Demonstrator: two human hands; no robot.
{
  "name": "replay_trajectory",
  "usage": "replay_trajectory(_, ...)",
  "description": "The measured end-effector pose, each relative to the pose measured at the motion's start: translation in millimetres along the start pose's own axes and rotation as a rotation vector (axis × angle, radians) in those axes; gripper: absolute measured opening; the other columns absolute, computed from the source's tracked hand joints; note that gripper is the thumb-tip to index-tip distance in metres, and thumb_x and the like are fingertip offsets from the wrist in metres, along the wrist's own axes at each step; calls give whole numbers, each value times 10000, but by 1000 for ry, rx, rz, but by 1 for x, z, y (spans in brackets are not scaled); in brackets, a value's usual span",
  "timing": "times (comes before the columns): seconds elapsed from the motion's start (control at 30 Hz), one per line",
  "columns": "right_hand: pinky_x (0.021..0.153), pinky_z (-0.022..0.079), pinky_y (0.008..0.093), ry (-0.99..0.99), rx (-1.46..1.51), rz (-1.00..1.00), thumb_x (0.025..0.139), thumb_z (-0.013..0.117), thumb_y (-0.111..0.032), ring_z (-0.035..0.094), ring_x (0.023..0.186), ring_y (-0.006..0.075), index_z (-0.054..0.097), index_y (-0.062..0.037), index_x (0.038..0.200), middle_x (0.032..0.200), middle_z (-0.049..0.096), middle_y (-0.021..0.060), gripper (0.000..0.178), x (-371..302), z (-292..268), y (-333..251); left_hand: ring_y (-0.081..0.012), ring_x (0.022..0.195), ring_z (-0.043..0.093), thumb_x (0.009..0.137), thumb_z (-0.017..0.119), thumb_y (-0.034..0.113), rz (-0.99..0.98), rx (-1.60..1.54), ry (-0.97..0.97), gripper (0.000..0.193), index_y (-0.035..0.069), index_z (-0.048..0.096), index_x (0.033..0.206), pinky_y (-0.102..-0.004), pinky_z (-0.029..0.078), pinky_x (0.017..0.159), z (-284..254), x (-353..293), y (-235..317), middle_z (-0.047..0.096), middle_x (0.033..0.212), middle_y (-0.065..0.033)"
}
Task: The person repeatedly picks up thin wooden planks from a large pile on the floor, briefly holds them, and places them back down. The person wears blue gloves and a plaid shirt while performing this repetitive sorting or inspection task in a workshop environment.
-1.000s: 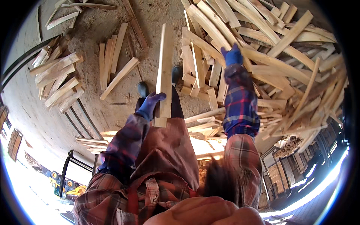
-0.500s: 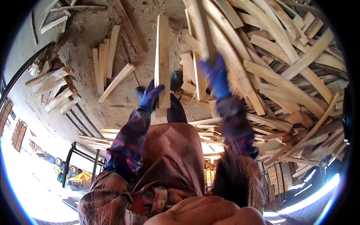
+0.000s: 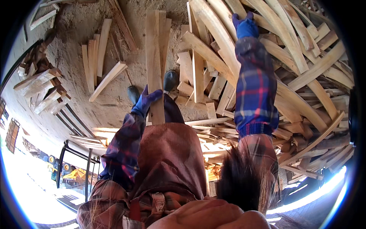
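My left hand [image 3: 146, 100], in a blue glove, is closed round the lower part of a long pale wooden board [image 3: 154, 49], held upright in front of my apron. Behind it shows a second wooden board [image 3: 164, 38], partly hidden by the first. My right arm is stretched far out over the woodpile on the right. There my right hand [image 3: 245, 26], also gloved in blue, has thumb and fingers on either side of the near end of a wooden board [image 3: 233, 5]. Part of that grip is hidden by the back of the hand.
A large heap of loose boards [image 3: 301, 72] spreads across the right side. Several boards lie on the dusty floor [image 3: 114, 108] at left, beside a stack of wood pieces [image 3: 42, 84]. A black metal rail [image 3: 76, 150] stands at lower left. My boots [image 3: 171, 79] are below the held boards.
My right hand has swung forward and right, from beside a nearer board to one deep in the heap. A second board now shows beside the one in my left hand, which keeps its hold.
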State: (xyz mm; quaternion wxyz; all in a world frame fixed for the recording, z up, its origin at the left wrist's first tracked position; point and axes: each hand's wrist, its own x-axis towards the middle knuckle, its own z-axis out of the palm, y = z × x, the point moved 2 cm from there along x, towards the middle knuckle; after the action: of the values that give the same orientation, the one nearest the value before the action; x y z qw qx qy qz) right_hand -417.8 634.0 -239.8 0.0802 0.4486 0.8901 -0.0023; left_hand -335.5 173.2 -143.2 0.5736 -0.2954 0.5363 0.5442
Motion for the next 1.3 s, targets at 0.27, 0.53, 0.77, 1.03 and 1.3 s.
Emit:
replay_trajectory(0.27,728,506,459,-116,91,-540,765,644,-501,645,872,335,612,-121,1007,947,665,152,451,-24,-43,-32,-153,794,588,802,690,254,-37,-95,-26,534,42,446,1227,-305,511,678,20,-19,25,584,942,-55)
replay_trajectory(0.53,817,490,279,-1109,1473,56,872,648,-295,592,941,143,399,15,1280,1057,622,109,570,-306,-178,-75,-218,1069,530,865,626,298,436,69,20,589,41,381,1334,-322,417,929,-1,-34,33,538,1188,-112)
replay_trajectory(0.77,744,478,411,-677,475,-735,787,636,-467,608,871,327,570,14,1020,929,621,182,538,-201,-80,-45,-197,830,589,802,652,215,-63,-132,-48,526,74,417,1251,-335,507,716,19,-42,58,571,974,-84)
replay_trajectory(1.03,754,506,454,4,-581,-433,692,699,-372,603,990,297,546,-166,1129,1100,574,82,507,22,-105,81,-207,782,613,765,711,142,11,-178,-8,508,77,435,1187,-355,537,672,0,-24,16,593,970,-108)
replay_trajectory(1.3,719,517,302,-675,846,-234,683,762,-70,598,825,202,521,50,1169,967,615,110,556,-218,-161,26,-241,944,584,649,798,274,57,54,181,791,46,418,1304,-379,496,784,-14,-86,55,598,1048,-144)
